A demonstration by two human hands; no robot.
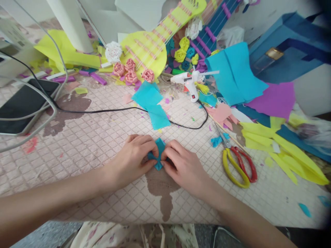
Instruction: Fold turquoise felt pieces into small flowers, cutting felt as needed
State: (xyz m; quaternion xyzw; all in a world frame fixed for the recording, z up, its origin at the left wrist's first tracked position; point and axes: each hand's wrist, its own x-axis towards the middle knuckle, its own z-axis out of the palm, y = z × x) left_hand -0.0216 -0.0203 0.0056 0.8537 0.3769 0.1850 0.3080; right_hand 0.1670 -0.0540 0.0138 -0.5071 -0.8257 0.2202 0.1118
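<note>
A small folded piece of blue crepe paper (160, 146) is pinched between my two hands, just above the patterned tablecloth (108, 203). My left hand (138, 153) grips its left side between thumb and forefinger. On the opposite side, my right hand (182, 163) pinches the paper's edge, with fingertips close to those of the left. Parts of the paper are hidden behind the fingers. Beyond the hands lie flat turquoise paper pieces (158, 116). To the right are scissors (236, 162) with one yellow and one red handle, beside a twisted blue scrap (216, 141).
A white glue gun (190, 82) with a black cord (103, 111) rests behind. Yellow and blue paper guitars (146, 50) with crepe roses (131, 76) stand at the back. A phone (26, 106) lies left under cables. Yellow strips (292, 148) and a blue bag (287, 48) are right.
</note>
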